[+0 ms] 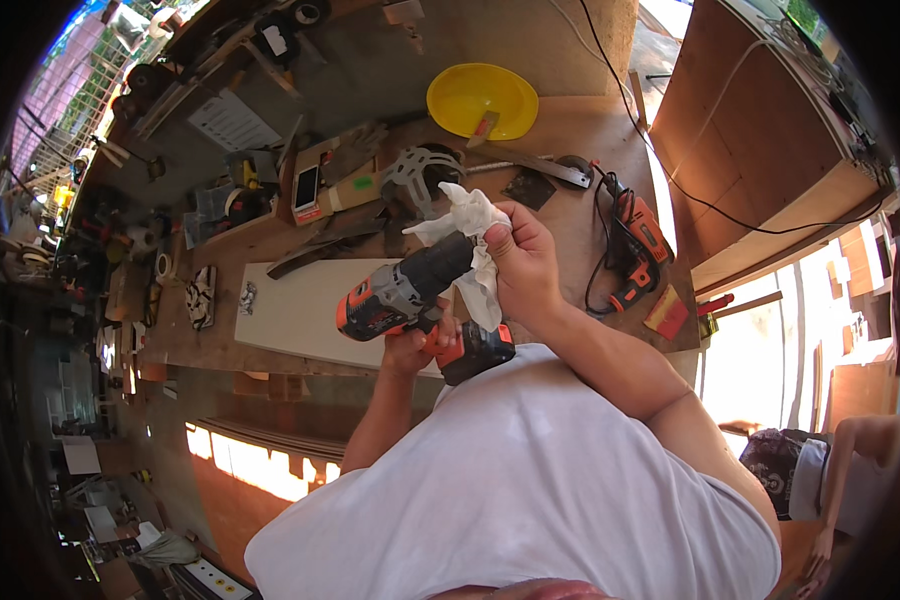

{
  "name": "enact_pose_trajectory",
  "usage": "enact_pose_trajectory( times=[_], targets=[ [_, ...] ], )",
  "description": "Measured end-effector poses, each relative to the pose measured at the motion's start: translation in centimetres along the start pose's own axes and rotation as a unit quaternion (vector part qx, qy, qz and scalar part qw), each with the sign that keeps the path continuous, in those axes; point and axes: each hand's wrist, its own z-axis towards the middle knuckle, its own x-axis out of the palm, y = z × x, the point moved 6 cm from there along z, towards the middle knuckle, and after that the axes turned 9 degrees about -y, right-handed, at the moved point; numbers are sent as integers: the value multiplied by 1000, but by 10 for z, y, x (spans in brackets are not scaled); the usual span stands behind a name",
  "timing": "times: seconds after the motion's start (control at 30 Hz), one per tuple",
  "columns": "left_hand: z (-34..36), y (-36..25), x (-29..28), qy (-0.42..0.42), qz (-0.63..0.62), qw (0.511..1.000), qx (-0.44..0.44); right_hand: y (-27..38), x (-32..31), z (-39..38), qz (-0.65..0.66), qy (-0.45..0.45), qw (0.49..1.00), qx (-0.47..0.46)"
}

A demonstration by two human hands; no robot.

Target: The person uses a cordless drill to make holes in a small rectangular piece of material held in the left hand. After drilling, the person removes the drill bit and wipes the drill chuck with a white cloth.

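Note:
My left hand (410, 348) is wrapped round the handle of an orange and black cordless drill (382, 303), above the near edge of the workbench (570, 330). Its black chuck points up and to the right, and the battery sits low against my shirt. In my right hand (526, 262) a crumpled white tissue (462, 214) is pinched at the front end of the chuck, with a loose part hanging below the fingers. The tissue and fingers hide the chuck's tip. Under the drill, a flat white board (300, 305) lies on the bench.
A yellow hard hat (470, 92) stands at the back, and an orange corded power tool (638, 240) lies at the right. A phone (307, 188), a grey glove (355, 150) and dark strips crowd the left. Another person's arm (838, 490) shows at lower right.

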Motion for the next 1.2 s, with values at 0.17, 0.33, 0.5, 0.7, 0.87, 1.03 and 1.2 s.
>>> enact_pose_trajectory(
  times=[0.17,0.33,0.5,0.7,0.87,1.03,1.2],
  targets=[
    [1,-1,1,18,14,1000,2,-11,-8,5,73,-32,993,85],
    [-2,1,-7,21,-2,1000,9,-5,-22,13,91,-82,990,75],
    [-4,1,-9,-16,-23,1000,12,27,-36,18,6,-74,997,-25],
    [0,2,-5,21,14,1000,-2,22,8,7,-74,146,987,-7],
    [-1,6,-4,10,-10,1000,-19,8,6,0,-36,89,995,-26],
    [3,6,-5,-3,7,1000,-19,-3,-8,6,-41,-2,998,-55],
    [2,7,-6,5,9,1000,-10,-3,-13,10,-35,-80,994,-65]
  ],
)
